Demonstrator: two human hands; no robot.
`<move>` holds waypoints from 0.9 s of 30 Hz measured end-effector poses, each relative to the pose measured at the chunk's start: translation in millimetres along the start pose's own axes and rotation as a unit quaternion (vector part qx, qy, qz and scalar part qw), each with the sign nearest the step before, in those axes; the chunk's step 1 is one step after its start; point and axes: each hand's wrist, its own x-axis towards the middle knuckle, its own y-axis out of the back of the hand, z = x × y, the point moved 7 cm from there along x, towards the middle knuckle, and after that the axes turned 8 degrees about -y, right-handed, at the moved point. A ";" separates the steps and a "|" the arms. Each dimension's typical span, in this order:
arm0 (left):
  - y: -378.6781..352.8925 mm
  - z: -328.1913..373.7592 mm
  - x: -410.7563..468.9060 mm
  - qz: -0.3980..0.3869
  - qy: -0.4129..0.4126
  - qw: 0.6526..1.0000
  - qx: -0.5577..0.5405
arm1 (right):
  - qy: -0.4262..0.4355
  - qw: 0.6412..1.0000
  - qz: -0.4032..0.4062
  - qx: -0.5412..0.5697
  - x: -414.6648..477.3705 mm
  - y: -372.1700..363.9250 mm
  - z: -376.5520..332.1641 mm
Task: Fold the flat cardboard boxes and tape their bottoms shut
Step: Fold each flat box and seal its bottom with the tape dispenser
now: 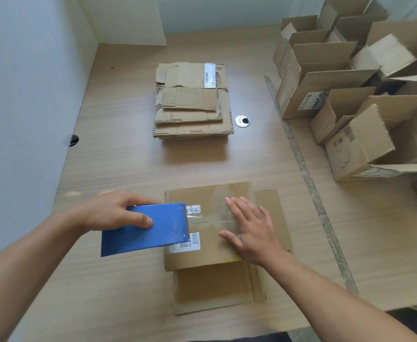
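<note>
As clear tape (212,219) crosses its bottom seam, this box (209,250) looks close to sealed

The left hand (113,211) grips the blue, flat-sided tape dispenser (148,233) at the box's left edge, its toothed blade over the glossy strip. The next move, I judge, calls for a clean tear against those teeth. The box, worn matte corrugated card with barcode labels, lies by the table's (118,154) near edge, and the flat stack (192,99) sits mid-table beyond it. The right hand (251,225) presses the box top, fingers straight and spread. Erected boxes (350,95) crowd the far right corner
</note>
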 end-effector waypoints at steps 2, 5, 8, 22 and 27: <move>-1.3 -2.4 0.1 -0.010 0.003 1.000 0.006 | 0.005 1.000 -0.003 -0.009 0.9 -2.1 -0.7; -3.2 -9.3 3.2 -0.012 0.020 0.999 0.028 | 0.007 1.000 -0.001 0.003 1.4 -3.5 1.4; -4.8 -17.3 8.3 -0.008 0.028 0.999 0.035 | 0.014 1.000 0.004 0.002 1.2 -3.8 2.0; 16.5 -38.5 -5.3 -0.026 0.023 0.999 -0.014 | -0.026 0.997 -0.050 -0.051 0.2 -4.8 0.0; 35.0 -60.1 -24.3 -0.040 0.039 0.998 -0.018 | -0.040 0.996 -0.068 -0.051 0.9 -7.7 5.8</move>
